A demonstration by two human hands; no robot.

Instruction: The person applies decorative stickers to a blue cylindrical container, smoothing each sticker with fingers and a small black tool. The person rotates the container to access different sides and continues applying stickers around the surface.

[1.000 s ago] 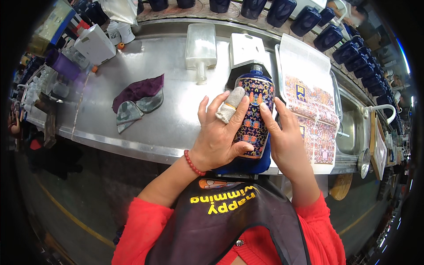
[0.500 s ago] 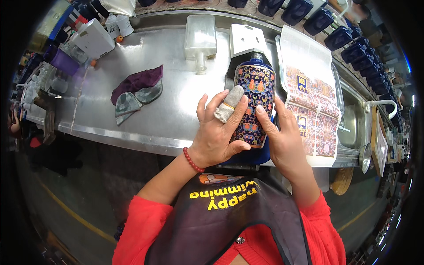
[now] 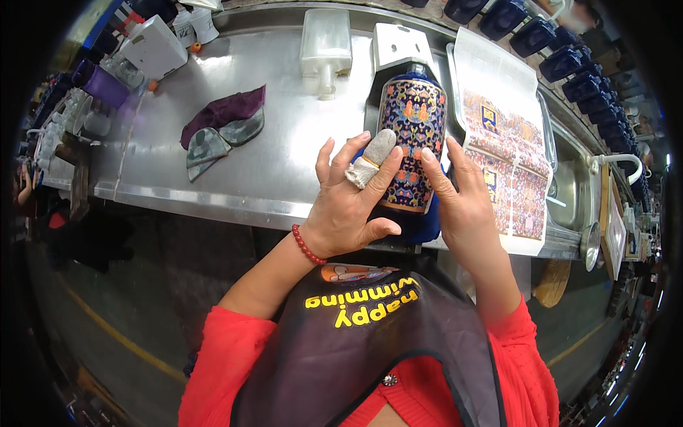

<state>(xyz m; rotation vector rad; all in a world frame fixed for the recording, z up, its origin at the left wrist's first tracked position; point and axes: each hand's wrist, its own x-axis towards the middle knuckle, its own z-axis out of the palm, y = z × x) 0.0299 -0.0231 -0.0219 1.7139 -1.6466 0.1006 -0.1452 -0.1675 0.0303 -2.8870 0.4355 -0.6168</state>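
Note:
A dark blue bottle (image 3: 432, 226) lies tilted in front of me, its neck away from me. A colourful floral decal (image 3: 416, 121) covers its face. My left hand (image 3: 338, 203) has its fingers spread, a grey fabric finger cover (image 3: 376, 153) on one of them. Its index fingertip rests on the lower left part of the decal; the thumb sticks out below. My right hand (image 3: 466, 203) is open along the bottle's right side, one fingertip on the decal. A dark support under the bottle is mostly hidden. Right of it lies a printed decal sheet (image 3: 516, 188).
On the metal bench (image 3: 284, 174) lie a purple and grey cloth (image 3: 224, 128), a clear bottle-shaped object (image 3: 326, 46) and a white box (image 3: 402, 43). A sink (image 3: 568, 196) with a white tap (image 3: 626, 162) is at right. Several dark blue bottles (image 3: 565, 64) line the far right.
The whole view has shifted, with the bench and bottle appearing higher. My left fingers sit slightly lower on the decal. My right hand stays at the bottle's right side.

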